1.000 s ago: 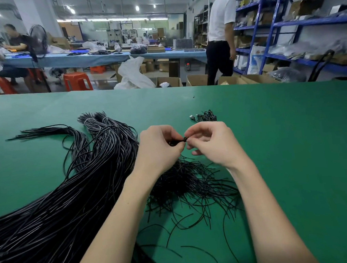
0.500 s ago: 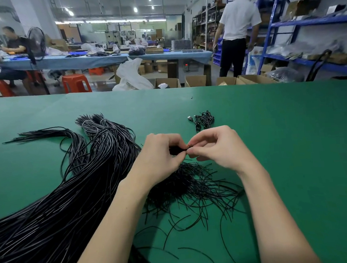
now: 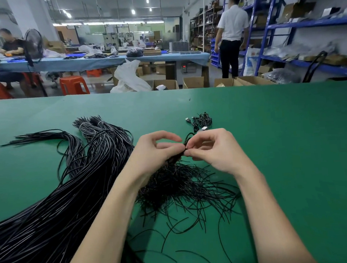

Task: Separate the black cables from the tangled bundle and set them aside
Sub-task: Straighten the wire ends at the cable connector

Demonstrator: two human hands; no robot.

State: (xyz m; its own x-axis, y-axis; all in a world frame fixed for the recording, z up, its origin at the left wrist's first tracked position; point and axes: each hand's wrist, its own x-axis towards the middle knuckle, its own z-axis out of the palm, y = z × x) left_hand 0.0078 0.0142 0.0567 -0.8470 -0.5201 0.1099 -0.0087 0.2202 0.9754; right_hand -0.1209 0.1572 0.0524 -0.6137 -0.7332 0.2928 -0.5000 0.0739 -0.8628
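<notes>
Green table (image 3: 272, 145), black cables (image 3: 51, 211) along left edge; blue shelves (image 3: 304, 23), orange stools (image 3: 74, 85) behind. Left hand (image 3: 155, 151) and right hand (image 3: 213, 149) both pinching one cable end (image 3: 184, 144).

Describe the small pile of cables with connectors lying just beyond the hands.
The small pile of cables is a loose tangle of thin black leads, glossy like plastic, with silvery metal plugs showing at its left and near edges. It lies flat on the green table, apart from the large bundles at the left. One black strand seems to run from it down to the fingers of the right hand; whether it truly joins is unclear.
</notes>
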